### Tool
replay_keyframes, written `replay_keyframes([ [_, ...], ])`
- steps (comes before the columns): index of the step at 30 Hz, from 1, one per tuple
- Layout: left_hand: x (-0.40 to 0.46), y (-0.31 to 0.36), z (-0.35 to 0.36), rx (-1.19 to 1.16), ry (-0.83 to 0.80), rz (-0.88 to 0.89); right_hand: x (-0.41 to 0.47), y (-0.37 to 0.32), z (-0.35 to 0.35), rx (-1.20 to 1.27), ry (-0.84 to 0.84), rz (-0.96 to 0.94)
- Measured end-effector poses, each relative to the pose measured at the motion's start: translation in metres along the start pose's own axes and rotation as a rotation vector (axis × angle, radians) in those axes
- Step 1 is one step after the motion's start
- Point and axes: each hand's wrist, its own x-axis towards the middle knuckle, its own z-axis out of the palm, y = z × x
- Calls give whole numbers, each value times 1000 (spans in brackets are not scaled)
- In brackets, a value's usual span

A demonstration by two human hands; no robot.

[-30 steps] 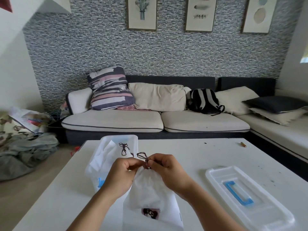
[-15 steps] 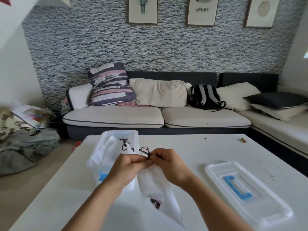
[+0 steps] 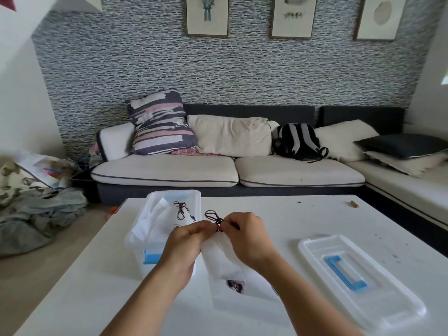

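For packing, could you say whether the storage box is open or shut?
Open: the storage box has no lid on; the lid lies apart on the table.

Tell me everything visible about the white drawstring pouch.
The white drawstring pouch looks like thin, sheer fabric with a small dark print near its bottom. Its gathered neck points up, a dark cord looping above it. The left hand and right hand pinch the neck; its bottom appears to rest on the table.
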Motion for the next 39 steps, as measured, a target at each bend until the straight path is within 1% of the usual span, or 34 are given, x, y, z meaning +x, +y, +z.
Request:
replay_keyframes([
  [2, -1, 0, 1, -62, -35, -17, -1, -1, -1, 17, 16, 26],
  [5, 0, -1, 0, -59, -48, -8, -1, -1, -2, 50, 40, 63],
  [7, -3, 1, 0, -78, -117, -58, -2, 0, -3, 95, 35, 82],
  [9, -6, 2, 3, -140, -180, -148, -3, -1, -4, 126, 25, 85],
  [10, -7, 3, 5, -157, -185, -175, -4, -2, -4, 133, 26, 84],
  [11, -7, 3, 7, -138, -170, -165, -5, -2, -4, 132, 27, 82],
  [12, -6, 1, 7, -69, -148, -112, -5, -2, -3, 114, 23, 77],
  [15, -1, -4, 3, 257, -118, 102, -7, -1, 0, 15, -1, 50],
  [19, -2, -1, 0, 388, -5, 292, -6, 5, -1, 32, -17, 37],
  [23, -1, -2, -6, 563, 32, 491, -5, 5, 1, 42, -18, 27],
  [26, 6, -8, -17, 853, 43, 687, -4, 6, 3, 37, -4, 36],
  [28, 10, -8, -21, 1035, 104, 781, -3, 8, 4, 23, 8, 35],
  [29, 12, -7, -22, 1061, 113, 781, -3, 8, 4, 17, 11, 33],
  [30, 12, -6, -23, 1028, 93, 770, -3, 9, 3, 12, 11, 34],
  [31, 10, -6, -21, 936, 72, 730, -3, 9, 3, 5, 7, 34],
  [32, 9, -6, -19, 809, 57, 650, -3, 9, 2, -3, 3, 31],
  [34, 3, -1, -14, 557, 11, 368, -2, 10, 1, -26, 3, 17],
  [36, 3, 2, -13, 373, -45, 93, -2, 11, 0, -31, -1, 6],
  [37, 2, 4, -14, 355, -66, 15, -3, 11, 0, -25, -7, 4],
  [38, 2, 5, -16, 395, -85, 2, -3, 11, -1, -17, -11, 4],
  [39, 1, 6, -18, 508, -105, 46, -3, 11, -1, -8, -15, 3],
])
